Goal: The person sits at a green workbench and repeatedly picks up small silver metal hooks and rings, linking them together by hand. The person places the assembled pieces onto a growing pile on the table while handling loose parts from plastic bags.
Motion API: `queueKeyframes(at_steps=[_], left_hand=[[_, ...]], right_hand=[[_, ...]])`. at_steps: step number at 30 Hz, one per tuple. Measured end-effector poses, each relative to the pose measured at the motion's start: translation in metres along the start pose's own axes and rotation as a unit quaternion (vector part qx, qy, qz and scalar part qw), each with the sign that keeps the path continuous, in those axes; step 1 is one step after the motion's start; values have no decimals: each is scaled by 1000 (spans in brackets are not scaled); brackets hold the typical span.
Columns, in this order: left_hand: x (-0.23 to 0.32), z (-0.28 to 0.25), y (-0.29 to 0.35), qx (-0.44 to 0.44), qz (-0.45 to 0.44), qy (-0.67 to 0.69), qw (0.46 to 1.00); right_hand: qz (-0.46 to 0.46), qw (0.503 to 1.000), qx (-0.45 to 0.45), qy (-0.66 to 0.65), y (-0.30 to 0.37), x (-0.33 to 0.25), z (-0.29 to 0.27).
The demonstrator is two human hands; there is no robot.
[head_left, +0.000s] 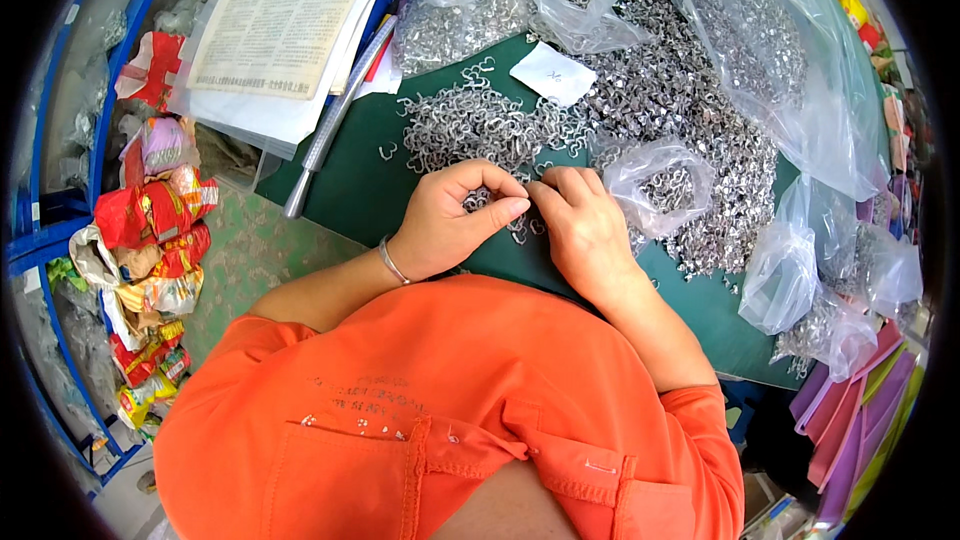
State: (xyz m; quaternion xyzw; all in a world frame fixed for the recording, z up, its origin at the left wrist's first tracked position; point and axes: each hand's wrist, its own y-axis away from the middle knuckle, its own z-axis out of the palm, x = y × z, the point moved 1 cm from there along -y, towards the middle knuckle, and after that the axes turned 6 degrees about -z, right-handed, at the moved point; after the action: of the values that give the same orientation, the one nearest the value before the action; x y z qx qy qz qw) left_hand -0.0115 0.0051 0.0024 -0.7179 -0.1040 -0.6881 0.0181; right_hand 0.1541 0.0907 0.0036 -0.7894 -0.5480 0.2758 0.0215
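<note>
My left hand (455, 220), with a bracelet on its wrist, is at the near edge of the table, thumb and forefinger curved into a pinch. Right against its fingertips is my right hand (583, 228), its fingers bent and closed. Whatever lies between the two sets of fingertips is too small or hidden to make out. Just beyond the hands spreads a heap of curved, silvery metal hooks (465, 130). To its right lies a larger pile of small, shiny metal pieces (650, 80). An open clear plastic bag (625, 175) with more curved pieces sits beside my right hand.
The dark green table (340, 190) carries a white paper slip (553, 74), filled plastic bags (460, 25) at the back and a big clear bag (830, 120) at the right. A metal rod (340, 115) lies by stacked papers (285, 30). Blue shelving (85, 140) stands left.
</note>
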Motion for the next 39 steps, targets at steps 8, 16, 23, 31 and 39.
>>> queueKeyframes(at_steps=[8, 16, 23, 31, 39], left_hand=[[1, 0, 0, -3, -11, 3, 1000], [4, -1, 0, -1, -7, 2, 1000], [1, 1, 2, -9, -3, -6, 1000], [-4, 5, 10, -32, -35, -15, 999], [-8, 19, 7, -59, 33, -77, 995]], right_hand=[[-41, 999, 22, -15, 6, 6, 9], [-5, 999, -2, -36, 4, 1, 3], [18, 999, -42, -22, 5, -2, -4], [93, 989, -5, -110, 17, -4, -7], [160, 768, 211, -583, 25, -16, 4]])
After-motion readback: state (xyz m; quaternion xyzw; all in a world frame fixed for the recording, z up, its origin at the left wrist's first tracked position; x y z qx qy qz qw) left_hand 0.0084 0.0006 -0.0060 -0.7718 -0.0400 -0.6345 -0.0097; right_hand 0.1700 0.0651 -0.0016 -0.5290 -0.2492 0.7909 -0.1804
